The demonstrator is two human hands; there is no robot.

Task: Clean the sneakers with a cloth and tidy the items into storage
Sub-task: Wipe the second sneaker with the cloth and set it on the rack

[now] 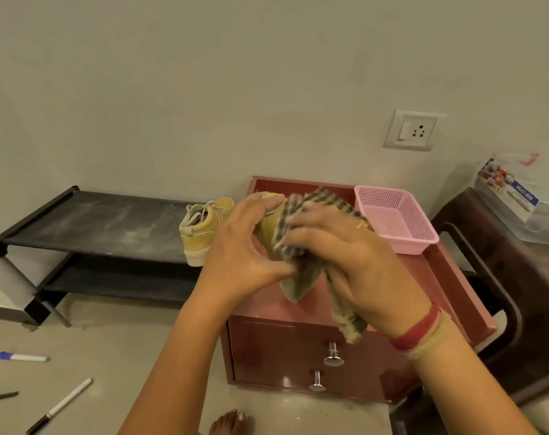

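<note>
My left hand [245,246] grips a yellow sneaker [268,235] in the air above the maroon drawer unit [298,343]. A checked cloth [301,246] is wrapped over that sneaker, and my right hand [354,262] holds the cloth against it, fingers curled round both. The cloth's loose end hangs down below my right wrist. The other yellow sneaker [201,229] stands upright on the right end of the black shoe rack's [88,227] top shelf, heel towards me.
A pink mesh basket [402,221] sits at the back right of the drawer unit's top. A dark chair [502,277] with a clear plastic box [518,199] stands to the right. Pens and markers [23,357] lie on the floor at left. A bare foot [227,422] shows below.
</note>
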